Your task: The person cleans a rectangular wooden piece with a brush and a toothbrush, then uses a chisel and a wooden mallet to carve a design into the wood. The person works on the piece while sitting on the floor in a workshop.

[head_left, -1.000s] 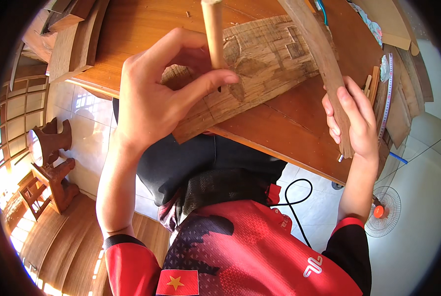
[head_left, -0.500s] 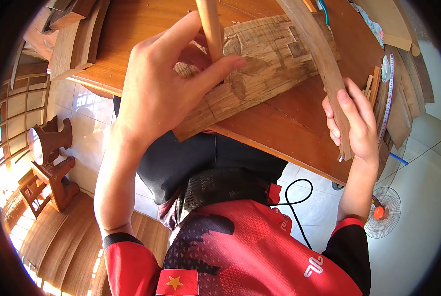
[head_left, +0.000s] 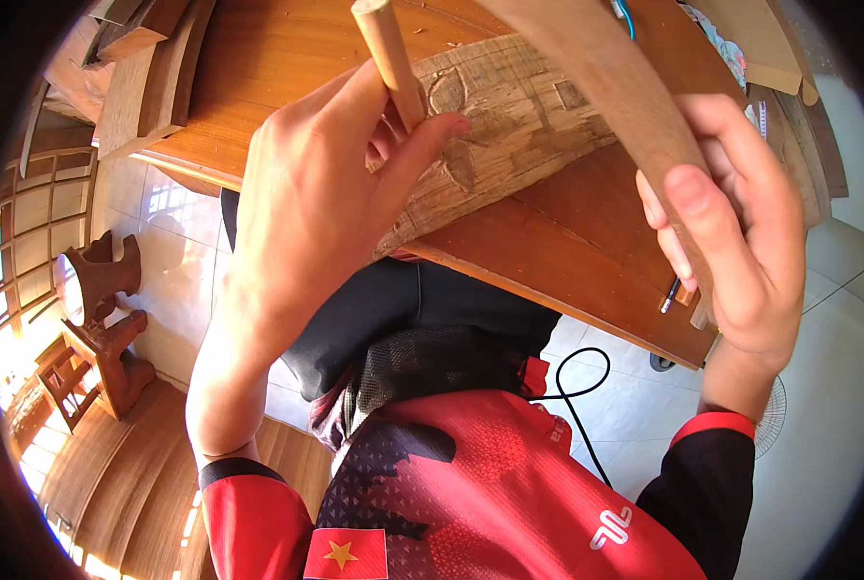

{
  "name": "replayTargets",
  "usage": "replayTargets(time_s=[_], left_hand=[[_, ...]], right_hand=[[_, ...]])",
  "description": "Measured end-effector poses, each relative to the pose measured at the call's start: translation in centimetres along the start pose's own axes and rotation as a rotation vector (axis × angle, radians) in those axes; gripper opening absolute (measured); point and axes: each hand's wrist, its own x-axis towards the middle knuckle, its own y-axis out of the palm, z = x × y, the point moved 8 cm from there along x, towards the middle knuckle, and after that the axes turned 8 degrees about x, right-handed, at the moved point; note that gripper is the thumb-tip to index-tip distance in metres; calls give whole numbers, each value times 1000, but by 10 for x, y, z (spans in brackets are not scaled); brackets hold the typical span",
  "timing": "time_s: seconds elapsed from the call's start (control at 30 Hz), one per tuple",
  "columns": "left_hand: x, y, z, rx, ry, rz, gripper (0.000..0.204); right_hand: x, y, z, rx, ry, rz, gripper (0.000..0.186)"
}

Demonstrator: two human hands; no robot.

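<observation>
My left hand (head_left: 306, 184) is closed around a chisel (head_left: 390, 60). Its round, pale wooden handle stands tilted above the fingers, while the blade is hidden behind the hand. Beneath it lies a rough plank (head_left: 509, 121) with leaf-like shapes and a small square cut into its face. The plank rests aslant on the table, its near end by my lap. On the right, my right hand (head_left: 741, 217) grips the lower part of a long, slightly curved wooden bar (head_left: 606, 77). The bar is raised over the table, and its upper end runs out of the picture.
The reddish-brown table (head_left: 567, 251) has its near edge at my lap. A pencil (head_left: 671, 295) lies by its right corner. Stacked wood pieces (head_left: 147, 92) sit at the far left. More boards, a tape measure (head_left: 763, 118) and a cardboard box (head_left: 761, 48) are at right. A black cable (head_left: 579, 425) loops on the floor.
My right hand has lifted the wooden bar up and toward me, so both look larger. The chisel handle has shifted slightly left and down in my left hand, showing its top end.
</observation>
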Motion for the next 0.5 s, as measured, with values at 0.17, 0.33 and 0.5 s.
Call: replayTargets(time_s=[0.17,0.33,0.5], left_hand=[[0,1,0,70,-40,51,23],[5,4,-5,44,-10,69,22],[-2,0,-3,44,-54,45,21]], right_hand=[[-1,-3,13,-28,-23,-125,48],[-7,-15,15,-101,-48,-127,45],[-10,-13,16,-142,-50,-106,44]])
